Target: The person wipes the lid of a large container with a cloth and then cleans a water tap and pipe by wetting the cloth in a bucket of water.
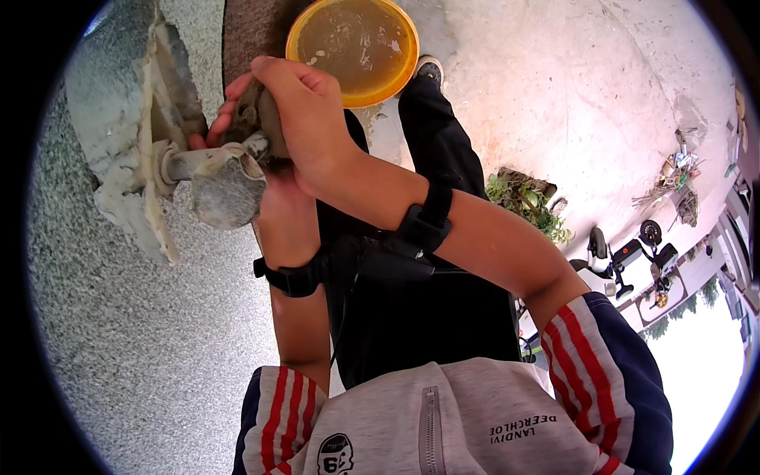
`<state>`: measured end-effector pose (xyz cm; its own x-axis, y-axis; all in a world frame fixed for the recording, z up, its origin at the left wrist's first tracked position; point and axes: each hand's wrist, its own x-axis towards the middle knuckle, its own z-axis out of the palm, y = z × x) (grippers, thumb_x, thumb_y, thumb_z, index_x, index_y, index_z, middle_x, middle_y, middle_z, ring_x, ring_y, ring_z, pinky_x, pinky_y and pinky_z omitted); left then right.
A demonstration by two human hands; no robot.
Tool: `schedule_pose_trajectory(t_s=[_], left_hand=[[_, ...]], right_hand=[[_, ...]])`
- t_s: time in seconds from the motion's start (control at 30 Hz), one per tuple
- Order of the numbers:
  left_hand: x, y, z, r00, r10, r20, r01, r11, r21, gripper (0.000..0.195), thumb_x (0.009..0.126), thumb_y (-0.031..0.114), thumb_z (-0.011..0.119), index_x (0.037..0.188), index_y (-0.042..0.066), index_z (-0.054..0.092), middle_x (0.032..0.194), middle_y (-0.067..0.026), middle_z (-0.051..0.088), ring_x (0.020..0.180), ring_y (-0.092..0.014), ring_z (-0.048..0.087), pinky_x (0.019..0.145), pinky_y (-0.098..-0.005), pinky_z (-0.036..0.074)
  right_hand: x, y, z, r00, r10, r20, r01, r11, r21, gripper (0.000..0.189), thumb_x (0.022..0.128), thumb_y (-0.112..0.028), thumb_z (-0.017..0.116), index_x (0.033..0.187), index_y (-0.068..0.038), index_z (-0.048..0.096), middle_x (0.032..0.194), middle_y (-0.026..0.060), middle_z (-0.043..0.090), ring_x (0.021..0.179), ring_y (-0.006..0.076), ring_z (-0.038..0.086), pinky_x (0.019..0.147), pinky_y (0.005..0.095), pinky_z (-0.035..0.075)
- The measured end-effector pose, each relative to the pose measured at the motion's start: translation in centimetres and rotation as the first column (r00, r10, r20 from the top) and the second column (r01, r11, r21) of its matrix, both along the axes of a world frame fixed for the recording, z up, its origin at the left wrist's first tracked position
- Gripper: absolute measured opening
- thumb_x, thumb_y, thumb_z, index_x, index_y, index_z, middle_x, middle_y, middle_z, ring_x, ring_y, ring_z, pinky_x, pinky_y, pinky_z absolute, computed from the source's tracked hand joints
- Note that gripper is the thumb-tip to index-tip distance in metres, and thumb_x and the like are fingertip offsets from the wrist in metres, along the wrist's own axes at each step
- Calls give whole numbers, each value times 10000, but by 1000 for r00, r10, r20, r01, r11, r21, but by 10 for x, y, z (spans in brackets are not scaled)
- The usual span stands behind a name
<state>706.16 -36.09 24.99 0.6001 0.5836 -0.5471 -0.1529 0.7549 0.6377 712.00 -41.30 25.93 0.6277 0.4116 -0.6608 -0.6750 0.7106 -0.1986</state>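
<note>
My right hand (314, 113) is curled over a dark grey-brown lump (272, 122), perhaps stone or clay, and grips it from above. Below and behind it, my left hand (286, 193) supports the same lump with its palm. Pink fingertips show along the lump's left side. Close beside both hands, a pale, dirt-coated fitting (196, 161) like a short pipe or spindle ends in a rounded grey knob (228, 193). This fitting comes out of a torn, whitish sheet-like cover (113, 113). Whether the lump touches the fitting is hidden by my fingers.
An orange-yellow basin (412, 35) of murky water stands on the floor beyond my hands. Speckled grey stone-like surface (160, 332) fills the left side. My leg (442, 136) stretches forward. Further right are a leafy plant (528, 205), a debris pile (680, 172) and a parked two-wheeler (629, 258).
</note>
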Motion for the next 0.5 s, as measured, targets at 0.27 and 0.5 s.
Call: schedule_pose_trajectory(t_s=[0.27, 0.5], left_hand=[[10, 0, 1, 998, 41, -50, -37, 996, 83, 352, 1000, 384, 463, 947, 69, 610, 1036, -23, 614, 1053, -165, 560, 996, -345, 437], [27, -14, 13, 996, 70, -57, -61, 988, 140, 332, 976, 379, 540, 964, 53, 606, 1057, -47, 615, 1022, -142, 564, 961, -319, 439]], right_hand=[[9, -4, 0, 1000, 17, -20, -16, 998, 63, 343, 948, -281, 529, 848, 27, 642, 744, 132, 648, 665, 193, 638, 666, 299, 534], [10, 2, -9, 993, 25, 113, -29, 999, 35, 316, 962, -223, 498, 855, 39, 639, 777, 141, 664, 687, 190, 644, 685, 302, 535]])
